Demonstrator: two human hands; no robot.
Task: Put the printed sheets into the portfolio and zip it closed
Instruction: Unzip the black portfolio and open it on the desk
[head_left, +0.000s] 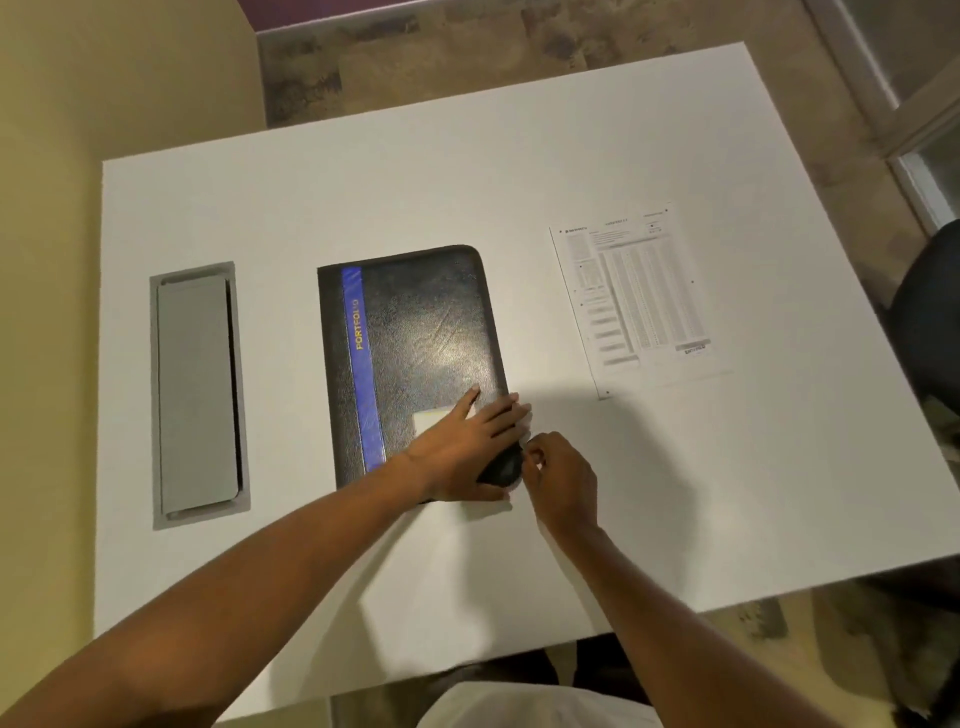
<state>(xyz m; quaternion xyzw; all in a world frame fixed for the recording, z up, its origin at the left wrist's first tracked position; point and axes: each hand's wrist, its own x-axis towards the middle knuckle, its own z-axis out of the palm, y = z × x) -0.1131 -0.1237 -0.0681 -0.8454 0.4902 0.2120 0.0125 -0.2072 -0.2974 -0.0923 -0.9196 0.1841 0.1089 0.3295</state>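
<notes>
My left hand (467, 447) lies flat and wide on the near right corner of the black, shiny zip-up portfolio (415, 332) with the blue stripe down its left side. I press down so it will not slide when I pull. My right hand (558, 478) is just beside it, at that same corner, with its fingers curled in small and the tips close together. I think it is going for the zip pull (too tiny to see, so I cannot tell if I have it). The portfolio lies flat on the white table (519, 156) with its cover down. I think it must open first, or nothing can go in. Farther off to the right, well apart, the white printed sheets (639, 296) lie flat, not yet inside. To the left a grey metal lid (195, 395) sits in the table top. A black chair (930, 322) peeks in at the right edge.
</notes>
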